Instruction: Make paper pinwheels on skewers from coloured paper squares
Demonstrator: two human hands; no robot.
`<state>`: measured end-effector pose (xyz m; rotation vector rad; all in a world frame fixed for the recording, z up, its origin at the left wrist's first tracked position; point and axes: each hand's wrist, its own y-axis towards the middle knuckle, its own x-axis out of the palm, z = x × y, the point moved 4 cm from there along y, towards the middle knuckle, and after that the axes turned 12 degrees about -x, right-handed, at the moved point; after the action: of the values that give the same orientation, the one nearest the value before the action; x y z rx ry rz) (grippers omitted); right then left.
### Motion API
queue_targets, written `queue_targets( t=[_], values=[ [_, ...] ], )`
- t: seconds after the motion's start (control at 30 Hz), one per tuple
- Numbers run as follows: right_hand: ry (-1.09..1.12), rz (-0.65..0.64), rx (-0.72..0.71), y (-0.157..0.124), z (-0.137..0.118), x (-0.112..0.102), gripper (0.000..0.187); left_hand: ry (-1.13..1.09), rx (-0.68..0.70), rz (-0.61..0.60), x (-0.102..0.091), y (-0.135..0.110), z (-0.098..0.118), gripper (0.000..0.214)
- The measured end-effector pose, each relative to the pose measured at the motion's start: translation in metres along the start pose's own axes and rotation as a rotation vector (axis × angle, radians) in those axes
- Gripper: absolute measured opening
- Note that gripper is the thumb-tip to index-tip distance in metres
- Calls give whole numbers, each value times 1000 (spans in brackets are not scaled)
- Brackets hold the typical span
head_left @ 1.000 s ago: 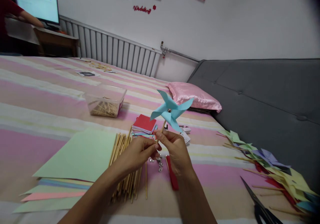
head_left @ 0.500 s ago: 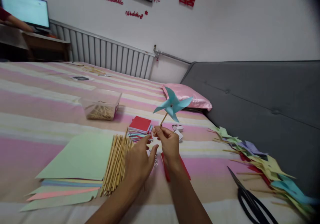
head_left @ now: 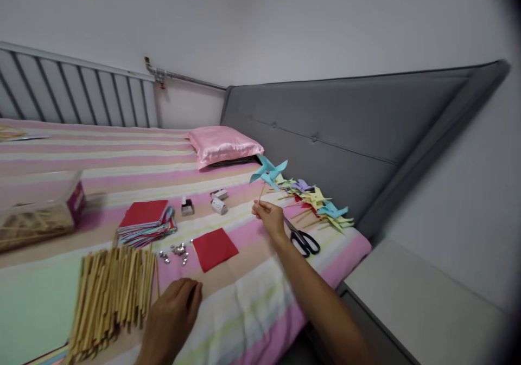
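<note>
Shows one large striped cloth bed cover point(head_left: 252, 300), pink, white, beige and pale yellow. At its far right edge, one grey padded headboard point(head_left: 337, 110); against that, one shiny pink satin pillow point(head_left: 222, 142). At left, one clear plastic box point(head_left: 76, 203) with purple-marked end, holding thin tan pieces, too many to count. Nearer, one pale green paper sheet point(head_left: 36, 300) on top of others, cut off by picture edge; beside it, one pile of tan wooden sticks point(head_left: 118, 289), dozens, overlapping. Near headboard, one row of multicoloured paper pinwheels point(head_left: 315, 197), at least five, lying overlapped. Two hands: left hand point(head_left: 173, 308) just right of stick pile, loosely bent, thumb a little apart from fingers; right hand point(head_left: 272, 218) pinching narrow on stick of one blue paper pinwheel point(head_left: 267, 176), raised upright, slightly tilted, near row. Below right wrist, one pair of black-handled scissors point(head_left: 296, 231). Mid-cover, one stack of paper squares point(head_left: 144, 214), red on top, plus one separate red paper square point(head_left: 215, 248). Beyond, three small boxes point(head_left: 218, 206). Smallest: shiny silver beads point(head_left: 180, 249), clustered, exact count unclear.
</note>
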<state>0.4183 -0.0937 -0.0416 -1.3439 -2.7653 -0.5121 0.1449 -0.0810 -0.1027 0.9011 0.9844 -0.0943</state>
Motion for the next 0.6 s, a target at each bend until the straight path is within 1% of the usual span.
queue_targets(
  t=[0.07, 0.17, 0.23, 0.3, 0.43, 0.5, 0.6],
  values=[
    [-34, 49, 43, 13, 1, -34, 15, 17, -6, 1, 2, 0, -2, 26],
    [-74, 137, 122, 28, 8, -77, 21, 39, -11, -1, 3, -1, -2, 26],
    [-88, 203, 172, 36, 13, -100, 26, 52, -24, -2, 2, 0, -2, 26],
    [-91, 261, 214, 43, 18, -119, 29, 56, -35, -10, 0, 1, -2, 25],
    [-79, 340, 266, 54, 23, -143, 31, 59, -54, -26, -3, 2, 0, 26],
    [-71, 361, 278, 61, 24, -149, 31, 59, -48, -33, -4, 1, 1, 28],
    [-64, 375, 280, 72, 25, -153, 31, 58, -52, -32, -4, 1, 0, 30]
  ],
)
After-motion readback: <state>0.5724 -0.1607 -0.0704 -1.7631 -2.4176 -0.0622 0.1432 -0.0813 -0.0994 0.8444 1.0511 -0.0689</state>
